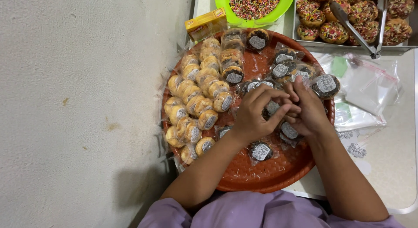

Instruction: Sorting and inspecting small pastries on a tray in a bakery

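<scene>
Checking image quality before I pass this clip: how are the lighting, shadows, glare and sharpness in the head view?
Head view: even, soft light; a dim shadow of the person falls on the grey floor at lower left; small glints on the clear wrappers and metal tongs; the wrapped pastries on the orange tray look sharp; left hand and right hand only slightly soft; frame edges bend a little.

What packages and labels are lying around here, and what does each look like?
Yellow box: small, rectangular, with red on it, at the tray's top edge.
Pale wrapped cakes: clear wrappers, round grey labels, in rows on the tray's left.
Dark wrapped cakes: same wrappers and labels, scattered on the orange tray.
Both hands, left hand and right hand, hold one such wrapped cake.
Clear bags: empty, right of the tray.
</scene>
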